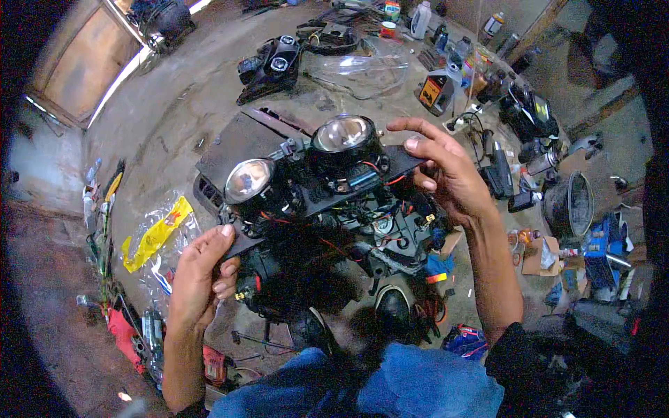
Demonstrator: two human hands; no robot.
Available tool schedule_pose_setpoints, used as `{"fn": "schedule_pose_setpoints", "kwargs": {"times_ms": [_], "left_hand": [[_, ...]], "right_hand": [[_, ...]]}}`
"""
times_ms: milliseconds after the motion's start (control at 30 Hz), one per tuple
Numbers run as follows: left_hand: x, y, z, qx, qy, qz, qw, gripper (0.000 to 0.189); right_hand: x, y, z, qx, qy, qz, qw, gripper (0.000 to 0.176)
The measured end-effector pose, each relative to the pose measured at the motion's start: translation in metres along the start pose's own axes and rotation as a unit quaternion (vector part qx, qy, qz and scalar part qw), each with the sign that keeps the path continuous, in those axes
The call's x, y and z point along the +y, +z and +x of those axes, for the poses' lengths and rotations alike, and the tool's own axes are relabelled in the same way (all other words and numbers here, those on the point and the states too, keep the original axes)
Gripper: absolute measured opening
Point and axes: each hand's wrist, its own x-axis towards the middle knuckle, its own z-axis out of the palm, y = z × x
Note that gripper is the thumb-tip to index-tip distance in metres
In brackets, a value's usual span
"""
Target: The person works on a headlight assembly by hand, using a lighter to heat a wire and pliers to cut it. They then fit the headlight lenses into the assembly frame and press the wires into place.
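Two round projector headlight lenses, a left one (pixel 249 181) and a right one (pixel 343 132), sit on a black mounting plate (pixel 403 161) with their glass facing up. My left hand (pixel 200 272) pinches the plate's near left end, thumb on top and fingers curled below. At the far right end, my right hand (pixel 453 171) grips the plate between thumb and lower fingers, its index finger stretched toward the right lens. Red and dark wires hang under the plate. Beneath it is a dark headlight housing (pixel 397 240) with wiring, partly hidden by the plate and shadow.
Farther out on the floor lie another black headlight assembly (pixel 279 66) and a clear lens cover (pixel 359 70). Bottles, including a black oil container (pixel 435 90), line the right. A heat gun (pixel 500 167), a metal bucket (pixel 570 202) and a yellow plastic bag (pixel 159 233) lie around.
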Motion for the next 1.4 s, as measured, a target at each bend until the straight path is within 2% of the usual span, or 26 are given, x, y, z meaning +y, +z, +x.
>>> {"fn": "schedule_pose_setpoints", "kwargs": {"times_ms": [267, 367, 400, 600, 833, 1033, 1333, 1400], "left_hand": [[-0.004, 0.004, -0.002, 0.043, 0.048, 0.022, 0.998, 0.024], [-0.005, 0.004, -0.003, 0.05, 0.05, 0.012, 0.997, 0.025], [-0.005, 0.003, -0.003, 0.05, 0.05, 0.009, 0.997, 0.026], [-0.01, 0.006, 0.003, 0.059, 0.056, 0.034, 0.996, 0.025], [-0.009, 0.004, 0.002, 0.07, 0.042, 0.009, 0.997, 0.03], [-0.003, 0.003, 0.0, 0.056, 0.032, 0.016, 0.998, 0.031], [-0.02, 0.003, 0.01, 0.05, 0.093, 0.048, 0.993, 0.034], [-0.017, 0.001, 0.006, 0.045, 0.077, 0.04, 0.995, 0.034]], "right_hand": [[0.008, -0.007, -0.003, -0.02, -0.002, -0.019, 1.0, 0.049], [0.002, 0.002, -0.009, -0.001, -0.005, -0.019, 1.0, 0.042], [0.005, -0.001, -0.01, -0.009, -0.004, -0.012, 1.0, 0.05], [0.008, -0.004, -0.006, -0.018, -0.005, -0.03, 0.999, 0.051], [0.009, 0.001, -0.006, -0.001, -0.012, -0.033, 0.999, 0.043], [0.0, 0.002, -0.006, 0.012, -0.006, -0.052, 0.999, 0.044], [0.006, 0.0, -0.007, 0.008, -0.01, -0.057, 0.998, 0.045], [0.004, 0.001, -0.009, 0.007, -0.006, -0.061, 0.998, 0.045]]}}
